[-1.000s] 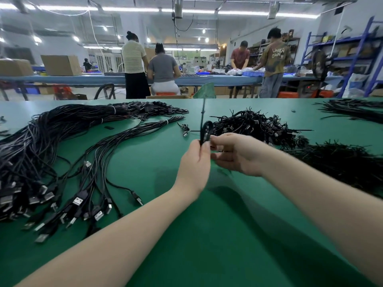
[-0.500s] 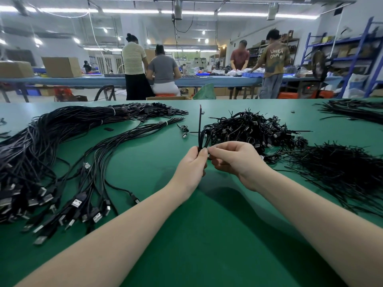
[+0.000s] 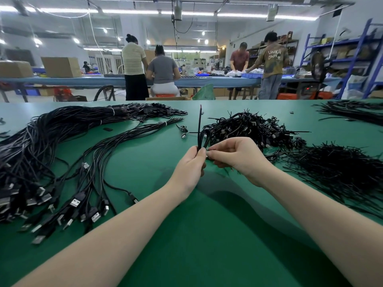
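Observation:
My left hand (image 3: 191,164) grips a folded black cable (image 3: 203,137) above the green table (image 3: 207,235); a loop sticks up over my fingers and one loose end (image 3: 200,114) stands straight up. My right hand (image 3: 234,155) is right beside it, fingertips pinching a thin black tie (image 3: 210,150) at the cable bundle. What my right palm holds beyond that is hidden.
A big sheaf of black USB cables (image 3: 41,162) covers the left of the table. A heap of coiled cables (image 3: 248,129) lies behind my hands, thin black ties (image 3: 335,172) at right, more (image 3: 352,110) far right. Several people work at a blue bench (image 3: 83,80) behind.
Both hands have come down and nearer the table with the folded cable. My right hand's fingertips have closed in against the bundle at my left thumb.

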Motion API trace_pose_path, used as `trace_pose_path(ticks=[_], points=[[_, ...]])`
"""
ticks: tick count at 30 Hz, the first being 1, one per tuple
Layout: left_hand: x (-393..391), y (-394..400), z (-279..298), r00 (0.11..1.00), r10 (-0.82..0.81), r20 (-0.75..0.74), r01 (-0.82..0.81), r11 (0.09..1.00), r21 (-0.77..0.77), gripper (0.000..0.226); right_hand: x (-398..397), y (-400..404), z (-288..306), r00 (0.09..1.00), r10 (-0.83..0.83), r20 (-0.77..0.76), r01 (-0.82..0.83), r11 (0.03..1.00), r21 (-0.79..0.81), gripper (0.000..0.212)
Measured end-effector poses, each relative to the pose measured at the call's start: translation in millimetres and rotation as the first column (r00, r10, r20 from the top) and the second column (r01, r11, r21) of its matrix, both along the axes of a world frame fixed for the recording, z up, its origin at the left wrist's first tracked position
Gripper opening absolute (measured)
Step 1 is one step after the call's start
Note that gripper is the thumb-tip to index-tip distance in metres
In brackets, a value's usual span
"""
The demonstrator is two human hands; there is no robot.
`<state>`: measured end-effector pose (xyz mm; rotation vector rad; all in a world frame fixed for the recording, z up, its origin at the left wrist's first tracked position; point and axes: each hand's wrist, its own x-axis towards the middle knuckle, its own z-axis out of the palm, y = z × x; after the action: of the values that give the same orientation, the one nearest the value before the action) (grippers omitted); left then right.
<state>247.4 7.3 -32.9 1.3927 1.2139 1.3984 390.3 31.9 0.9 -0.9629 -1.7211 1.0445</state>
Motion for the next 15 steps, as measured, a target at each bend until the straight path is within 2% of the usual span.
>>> trace_pose_path(ticks=[3,6,9,15], points=[[1.0,-1.7,2.2,0.999,-0.002,0.045,0.003,1.0,-0.025,0.028,-3.3,-0.3,-0.6,0.994,-0.074,0.084,0.065,0.992,0.107,0.004],[1.9,-4.3,7.9,0.988,-0.011,0.153,0.023,0.997,-0.074,0.029,-5.9,0.1,-1.4,0.986,-0.133,0.101,0.113,0.978,0.176,0.004],[0.0,-3.8,10.7,0.973,-0.014,0.232,0.039,0.994,-0.105,0.037,-5.7,0.5,-2.4,0.991,-0.113,0.069,0.102,0.983,0.151,0.003],[-3.2,-1.2,9.5,0.984,-0.042,0.172,0.053,0.997,-0.064,0.033,-4.4,0.2,-3.4,0.997,-0.078,-0.017,0.079,0.995,0.065,0.005]])
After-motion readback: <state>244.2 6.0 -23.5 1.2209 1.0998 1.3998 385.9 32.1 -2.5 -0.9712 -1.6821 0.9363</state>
